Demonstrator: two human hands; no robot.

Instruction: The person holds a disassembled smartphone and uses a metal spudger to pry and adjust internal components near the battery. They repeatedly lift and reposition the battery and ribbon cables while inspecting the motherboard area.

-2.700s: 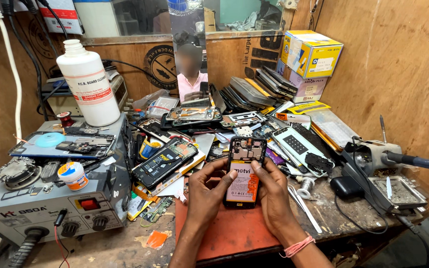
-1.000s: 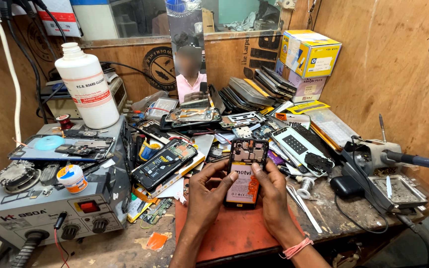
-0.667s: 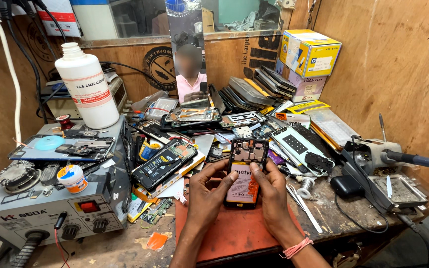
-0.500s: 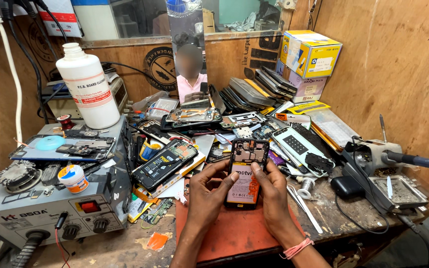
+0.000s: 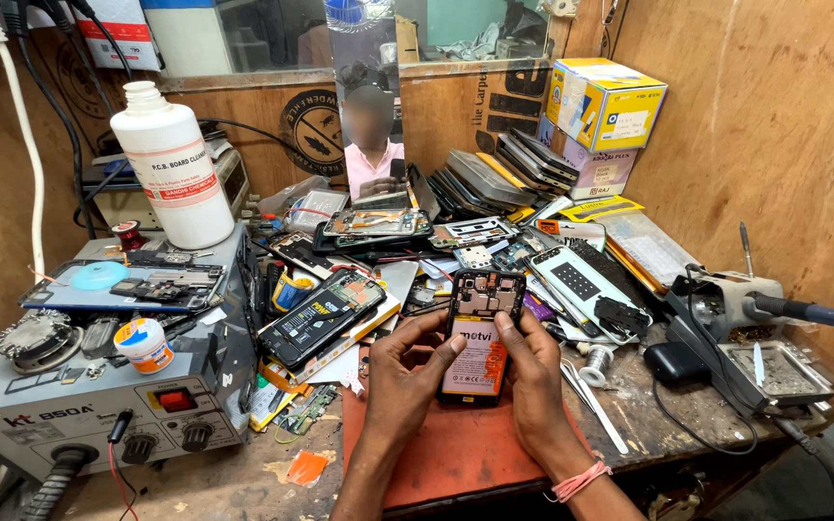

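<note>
Two hands on one opened phone | we hold it over red mat, near bench edge | left hand, right hand: grip closed on its sides, thumbs on battery | step: inspecting internals | next: steady hold, fine thumb pressure

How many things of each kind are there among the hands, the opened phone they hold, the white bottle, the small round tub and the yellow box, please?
Hands: 2, left hand and right hand
Opened phone: 1
White bottle: 1
Small round tub: 1
Yellow box: 1
Total: 6
</note>
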